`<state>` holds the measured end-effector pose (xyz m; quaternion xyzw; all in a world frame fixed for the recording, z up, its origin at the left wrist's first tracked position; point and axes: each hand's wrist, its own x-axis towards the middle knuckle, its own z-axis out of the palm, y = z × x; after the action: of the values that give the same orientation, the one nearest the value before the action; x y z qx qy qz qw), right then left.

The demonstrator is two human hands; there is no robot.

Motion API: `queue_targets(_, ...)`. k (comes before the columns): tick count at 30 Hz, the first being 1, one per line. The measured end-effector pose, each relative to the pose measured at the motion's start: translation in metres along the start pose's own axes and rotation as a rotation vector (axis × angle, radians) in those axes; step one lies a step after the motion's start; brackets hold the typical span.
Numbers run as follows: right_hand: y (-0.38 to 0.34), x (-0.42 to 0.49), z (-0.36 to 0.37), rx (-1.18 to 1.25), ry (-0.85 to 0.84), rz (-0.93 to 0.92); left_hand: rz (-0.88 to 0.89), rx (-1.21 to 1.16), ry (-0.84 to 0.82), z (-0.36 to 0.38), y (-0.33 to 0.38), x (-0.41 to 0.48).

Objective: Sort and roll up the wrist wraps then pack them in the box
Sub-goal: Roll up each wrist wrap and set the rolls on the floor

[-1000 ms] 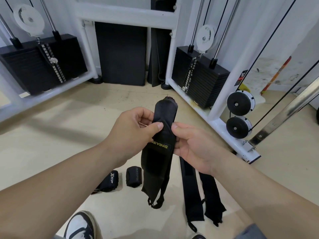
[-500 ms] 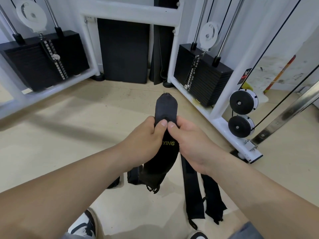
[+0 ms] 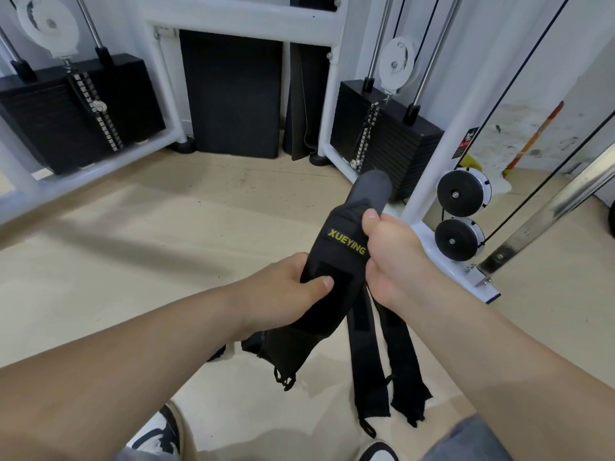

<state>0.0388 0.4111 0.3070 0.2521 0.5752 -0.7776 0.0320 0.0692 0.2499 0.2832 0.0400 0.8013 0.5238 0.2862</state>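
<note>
Long black fabric wrist wrap with yellow XUEYING lettering (image 3: 332, 261): held in the air above the beige floor (image 3: 133, 247), tilted, far end up and to the right.
Left grip (image 3: 286, 294): closed on the wrap's lower half, thumb on top.
Right grip (image 3: 392, 257): closed on its right edge beside the lettering.
Two flat black strap wraps (image 3: 366, 361): side by side on the floor below.

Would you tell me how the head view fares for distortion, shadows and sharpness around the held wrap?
Head view: wide-angle distortion bows the white frame and swells the forearms at the bottom edge; soft shadows band the floor; the wrist wrap, held by the left hand and right hand, is sharp enough to read its yellow XUEYING lettering, though its black fabric shows little texture.
</note>
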Motion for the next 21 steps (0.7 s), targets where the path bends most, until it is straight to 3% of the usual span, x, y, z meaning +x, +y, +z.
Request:
queue_targets(3, -0.002, 0.006, -0.007, 0.009, -0.038, 0.008, 0.077, 0.074, 0.082, 0.004, 0.003, 0.004)
queue_targets(5, -0.003, 0.005, -0.009, -0.010, -0.159, 0.062, 0.117, 0.059, 0.189, 0.005, 0.010, 0.005)
queue_targets(8, 0.005, -0.003, -0.011, -0.306, -0.402, 0.138, 0.149, -0.080, 0.284, 0.001, 0.018, 0.006)
queue_targets(10, 0.011, -0.011, -0.010, -0.497, -0.475, 0.090, 0.125, -0.185, 0.351, -0.006, 0.020, 0.008)
queue_targets(16, 0.016, -0.022, -0.005, -0.805, -0.450, -0.117, 0.003, -0.530, 0.484, -0.027, 0.018, 0.014)
queue_targets(21, 0.016, -0.015, 0.004, -0.654, -0.358, -0.120, -0.036, -0.513, 0.323, -0.022, 0.024, 0.005)
